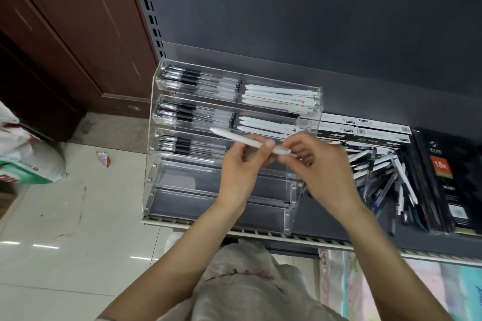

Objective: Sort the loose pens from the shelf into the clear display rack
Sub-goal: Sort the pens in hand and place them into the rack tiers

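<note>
A clear tiered display rack [156, 164] stands on the dark shelf. Its upper tiers hold black-grip pens [187, 79] on the left and white pens [276, 94] on the right; the lower tiers look bare. A white pen [234, 137] lies level in front of the third tier, its tip pointing left. My left hand [240, 169] pinches its middle and my right hand [320, 164] holds its right end. A heap of loose pens [383, 174] lies on the shelf to the right of my right hand.
Flat boxes [365, 126] sit behind the loose pens, and black notebooks [448, 180] stand at the far right. The shelf's front edge [260, 233] runs below the rack. A white sack [28, 159] rests on the tiled floor at the left, near a brown door.
</note>
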`<state>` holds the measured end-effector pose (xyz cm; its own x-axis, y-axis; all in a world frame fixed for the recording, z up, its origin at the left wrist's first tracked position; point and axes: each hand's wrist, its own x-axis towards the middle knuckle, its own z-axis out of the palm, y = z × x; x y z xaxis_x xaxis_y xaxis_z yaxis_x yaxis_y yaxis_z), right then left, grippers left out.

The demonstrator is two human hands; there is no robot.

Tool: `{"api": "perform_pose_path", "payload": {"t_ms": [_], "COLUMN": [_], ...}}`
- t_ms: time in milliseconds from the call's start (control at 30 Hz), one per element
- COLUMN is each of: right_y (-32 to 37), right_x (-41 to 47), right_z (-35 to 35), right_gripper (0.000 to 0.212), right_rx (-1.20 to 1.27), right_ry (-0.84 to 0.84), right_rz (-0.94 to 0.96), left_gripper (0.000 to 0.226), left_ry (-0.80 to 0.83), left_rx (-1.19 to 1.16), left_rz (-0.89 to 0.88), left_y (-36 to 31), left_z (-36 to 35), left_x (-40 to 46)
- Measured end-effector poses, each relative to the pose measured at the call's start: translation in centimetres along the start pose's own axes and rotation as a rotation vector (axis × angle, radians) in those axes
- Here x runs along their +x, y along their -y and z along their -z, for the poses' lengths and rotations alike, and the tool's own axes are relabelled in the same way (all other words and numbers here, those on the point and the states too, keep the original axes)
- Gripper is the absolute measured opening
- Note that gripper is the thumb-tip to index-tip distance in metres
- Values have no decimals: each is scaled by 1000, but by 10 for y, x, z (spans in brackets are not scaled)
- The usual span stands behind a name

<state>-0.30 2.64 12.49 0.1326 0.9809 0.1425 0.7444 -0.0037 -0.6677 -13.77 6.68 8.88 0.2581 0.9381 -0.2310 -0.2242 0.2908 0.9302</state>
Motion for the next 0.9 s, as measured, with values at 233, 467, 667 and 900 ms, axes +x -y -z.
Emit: {"api": "perform_pose_path", "payload": {"t_ms": [233,467,667,900], "right_y": [-48,-39,-38,-39], "right_x": [30,46,41,39], "right_z": [52,28,6,-7], "right_gripper": [12,13,23,19], "right_rx": [-278,-364,-522,-667], "right_ry": [-188,4,100,48], "right_rz": [-101,-30,3,83], "left_gripper": [32,30,28,22], "left_ry": [-6,22,46,119], "left_rx": [1146,1457,1544,1527], "left_rz": [-642,-799,-842,-815], "left_y": [-8,5,12,11], "left_z": [38,47,46,44], "left_x": [29,61,64,71]}}
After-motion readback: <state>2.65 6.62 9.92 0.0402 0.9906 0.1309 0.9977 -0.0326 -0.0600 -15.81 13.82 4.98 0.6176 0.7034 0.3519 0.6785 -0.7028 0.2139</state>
